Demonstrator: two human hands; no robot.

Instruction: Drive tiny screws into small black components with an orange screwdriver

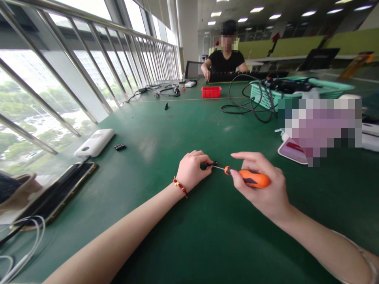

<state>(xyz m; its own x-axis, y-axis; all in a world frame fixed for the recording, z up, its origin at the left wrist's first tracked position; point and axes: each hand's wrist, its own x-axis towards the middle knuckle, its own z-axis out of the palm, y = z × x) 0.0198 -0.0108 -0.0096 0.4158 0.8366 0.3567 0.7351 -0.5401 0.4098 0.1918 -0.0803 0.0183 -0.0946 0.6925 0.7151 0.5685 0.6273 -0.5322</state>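
My right hand [263, 183] grips an orange and black screwdriver [256, 178] by its handle, the index finger stretched out above it. The thin metal shaft points left, its tip at a small black part [213, 163]. My left hand [194, 167] is closed on that part in a pinch, just over the green tabletop [166, 221]. Fingers hide most of the small part, so its exact kind does not show. A red beaded bracelet [180, 187] circles my left wrist.
Left lie a phone [63, 189], a white power bank [95, 142] and a black block [120, 147]. A red tray [211, 92], cables [166, 90] and a teal basket [262, 96] stand farther back. Across the table sits a person [226, 59]. A metal railing [97, 33] runs left.
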